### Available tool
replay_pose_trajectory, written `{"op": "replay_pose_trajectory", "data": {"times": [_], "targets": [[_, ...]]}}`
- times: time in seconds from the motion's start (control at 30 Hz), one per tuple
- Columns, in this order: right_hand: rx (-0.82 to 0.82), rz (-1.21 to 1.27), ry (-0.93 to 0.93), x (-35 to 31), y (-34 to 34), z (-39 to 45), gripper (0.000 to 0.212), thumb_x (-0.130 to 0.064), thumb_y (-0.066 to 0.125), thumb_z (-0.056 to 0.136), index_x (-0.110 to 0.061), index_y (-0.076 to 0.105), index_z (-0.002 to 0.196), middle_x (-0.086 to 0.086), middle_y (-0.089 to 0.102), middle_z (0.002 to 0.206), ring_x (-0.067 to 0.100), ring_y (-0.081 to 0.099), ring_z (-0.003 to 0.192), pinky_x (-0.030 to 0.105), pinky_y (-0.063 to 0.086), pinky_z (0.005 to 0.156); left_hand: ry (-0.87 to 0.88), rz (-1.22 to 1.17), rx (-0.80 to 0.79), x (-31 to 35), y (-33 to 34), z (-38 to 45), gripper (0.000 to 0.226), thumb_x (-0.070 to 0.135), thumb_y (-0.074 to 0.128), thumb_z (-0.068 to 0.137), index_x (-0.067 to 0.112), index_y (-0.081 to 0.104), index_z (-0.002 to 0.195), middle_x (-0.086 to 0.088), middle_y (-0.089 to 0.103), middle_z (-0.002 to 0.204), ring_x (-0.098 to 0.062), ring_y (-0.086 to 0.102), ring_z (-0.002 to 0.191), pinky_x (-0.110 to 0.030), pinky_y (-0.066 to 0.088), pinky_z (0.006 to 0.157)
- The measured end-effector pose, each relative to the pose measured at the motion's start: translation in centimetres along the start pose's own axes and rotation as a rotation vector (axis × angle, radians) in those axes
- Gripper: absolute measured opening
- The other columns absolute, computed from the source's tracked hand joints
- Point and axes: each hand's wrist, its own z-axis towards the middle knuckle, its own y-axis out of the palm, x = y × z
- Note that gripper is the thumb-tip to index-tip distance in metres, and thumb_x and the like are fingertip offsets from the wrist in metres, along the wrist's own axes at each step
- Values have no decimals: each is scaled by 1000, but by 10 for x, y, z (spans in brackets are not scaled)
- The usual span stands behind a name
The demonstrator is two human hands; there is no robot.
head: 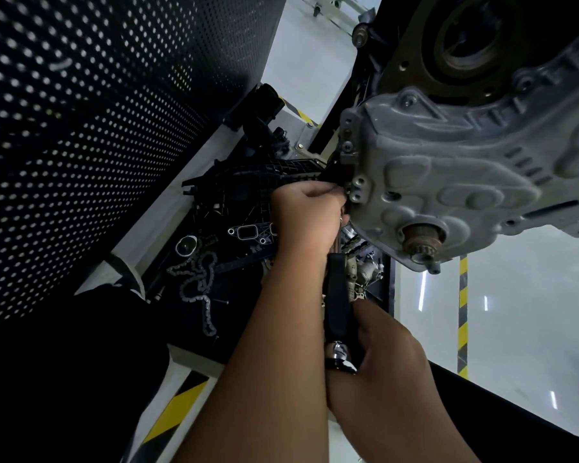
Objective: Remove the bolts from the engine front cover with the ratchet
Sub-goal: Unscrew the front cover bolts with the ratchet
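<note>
Working at the left edge of the engine front cover (448,182), the left hand (306,215) pinches at a bolt site, its fingers curled; the right hand (385,349) grips the ratchet (338,305) handle. The cover is mounted; bolts apparently remain. A loose chain (198,289) and black parts lie on the worktop (181,354) below.

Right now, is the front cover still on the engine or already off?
Still on: the front cover sits flush against the engine, while the left hand works at its edge and the right hand grips the ratchet.
</note>
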Motion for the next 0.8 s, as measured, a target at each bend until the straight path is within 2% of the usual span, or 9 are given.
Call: {"op": "replay_pose_trajectory", "data": {"times": [0.07, 0.17, 0.37, 0.47, 0.53, 0.6, 0.67, 0.8], "targets": [[38, 0, -10, -1, -1, 0, 17, -17, 62, 56, -27, 50, 64, -13, 57, 53, 7, 51, 50, 11, 36, 49, 22, -25, 9, 2, 2, -2, 14, -5, 73, 86, 5, 73, 76, -3, 68, 58, -10, 64, 46, -20, 53, 51], [54, -4, -40, -2, -3, 0, 16, -20, 57, 53, -28, 49, 63, -11, 57, 53, 8, 49, 49, 12, 33, 48, 60, -57, 41, 3, 3, -2, 12, -5, 73, 87, 5, 73, 79, -6, 70, 65, -10, 65, 49, -21, 54, 52], [39, -37, -57, -1, -7, 3, 17, -20, 58, 54, -24, 56, 71, -10, 61, 57, 10, 52, 51, 16, 36, 46, 119, -116, 69, 12, 5, -2, 19, -7, 71, 87, 8, 73, 76, -5, 69, 63, -10, 63, 48, -21, 53, 51], [43, -37, -45, -6, -7, 3, 23, -22, 58, 56, -24, 56, 79, -10, 61, 60, 13, 52, 53, 18, 38, 46, 89, -90, 55, 17, 3, 0, 11, -5, 73, 87, 4, 74, 79, -6, 69, 61, -11, 63, 46, -22, 56, 52], [38, -56, -55, -9, -6, 1, 23, -19, 66, 59, -22, 62, 81, -14, 65, 74, 13, 60, 68, 21, 47, 56, 58, -62, 48, 15, 0, 0, 6, -5, 74, 86, 1, 74, 83, -7, 69, 62, -11, 63, 46, -21, 54, 51], [31, -73, -54, -11, -5, 1, 27, -8, 78, 65, -20, 67, 87, -19, 66, 85, 11, 63, 81, 24, 49, 67, 37, -50, 42, 12, -1, -1, 4, -4, 73, 87, 0, 73, 85, -9, 68, 64, -12, 62, 46, -21, 54, 51], [23, -79, -37, -11, -6, 0, 31, 2, 81, 67, -17, 67, 87, -20, 66, 86, 9, 62, 84, 23, 48, 69, 38, -52, 41, 9, -1, -1, 7, -3, 74, 88, 3, 72, 84, -9, 69, 65, -13, 63, 47, -21, 55, 52], [-17, -43, -31, -15, -8, -1, 31, 6, 80, 69, -14, 70, 90, -21, 67, 86, 9, 63, 86, 22, 49, 71, 62, -104, 38, 7, 2, 0, 12, -4, 76, 86, 4, 68, 85, -10, 71, 71, -12, 68, 52, -23, 55, 53]]}}
